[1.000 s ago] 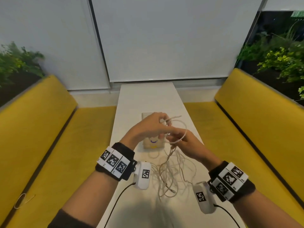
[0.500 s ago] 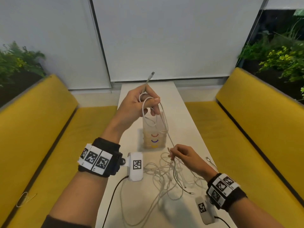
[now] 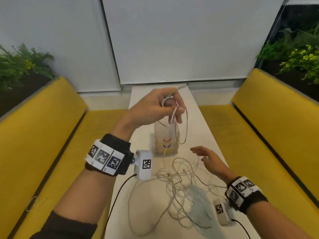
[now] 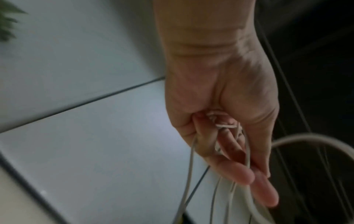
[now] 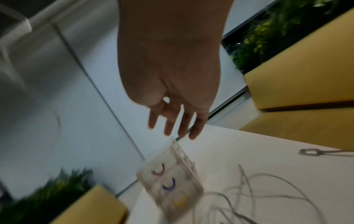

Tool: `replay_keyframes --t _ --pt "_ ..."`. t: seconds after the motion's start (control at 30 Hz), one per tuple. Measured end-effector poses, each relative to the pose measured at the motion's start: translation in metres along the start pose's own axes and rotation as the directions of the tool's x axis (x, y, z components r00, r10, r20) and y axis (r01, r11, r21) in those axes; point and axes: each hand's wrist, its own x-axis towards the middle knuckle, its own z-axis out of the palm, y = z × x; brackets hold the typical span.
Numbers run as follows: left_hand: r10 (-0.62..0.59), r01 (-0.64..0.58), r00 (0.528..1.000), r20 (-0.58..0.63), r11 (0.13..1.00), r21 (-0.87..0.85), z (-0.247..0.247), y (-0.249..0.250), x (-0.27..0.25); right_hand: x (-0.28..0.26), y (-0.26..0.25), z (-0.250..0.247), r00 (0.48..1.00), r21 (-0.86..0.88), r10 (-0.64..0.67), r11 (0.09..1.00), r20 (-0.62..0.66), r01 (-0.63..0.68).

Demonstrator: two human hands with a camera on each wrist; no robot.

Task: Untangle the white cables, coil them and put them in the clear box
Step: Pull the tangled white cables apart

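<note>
My left hand [image 3: 165, 109] is raised over the clear box [image 3: 166, 140] and grips loops of a white cable [image 3: 185, 128]; the loops hang down past the box. The left wrist view shows the cable loops [image 4: 247, 159] running through my curled fingers [image 4: 239, 172]. A tangle of white cables [image 3: 179, 180] lies on the white table [image 3: 203, 128] in front of the box. My right hand [image 3: 205, 156] hovers just above the tangle with fingers spread and nothing in it, as the right wrist view [image 5: 172, 122] confirms. The clear box [image 5: 170, 181] has red, blue and yellow arcs on its side.
Yellow benches [image 3: 43, 135] [image 3: 276, 126] run along both sides of the narrow table. A loose cable plug [image 5: 310, 152] lies on the table to the right. A small wire loop [image 3: 33, 203] lies on the left bench. Plants stand behind both benches.
My right hand let go of the cable it pinched and opened over the tangle. The left hand came down a little towards the box, still holding its loops.
</note>
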Motion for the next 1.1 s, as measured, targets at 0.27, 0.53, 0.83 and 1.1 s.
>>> replay_keyframes --t 0.27,0.53,0.83,1.1 --pt "-0.334 0.251 0.905 0.262 0.919 0.304 0.011 -0.034 -0.004 0.007 -0.061 -0.02 0.99 0.378 0.065 0.926 -0.127 -0.012" --pt "-0.75 0.744 0.642 -0.157 0.66 -0.105 0.036 -0.17 -0.022 0.009 -0.057 0.045 0.884 0.044 0.081 0.993 0.461 -0.114" --pt "-0.794 0.883 0.47 -0.387 0.426 0.197 0.118 -0.335 -0.106 -0.029 0.0 0.145 0.717 -0.057 0.224 0.967 0.66 -0.25" --pt "-0.747 0.872 0.489 -0.45 0.4 0.284 0.129 -0.346 -0.09 -0.006 0.003 0.132 0.969 -0.041 0.102 0.995 0.224 -0.095"
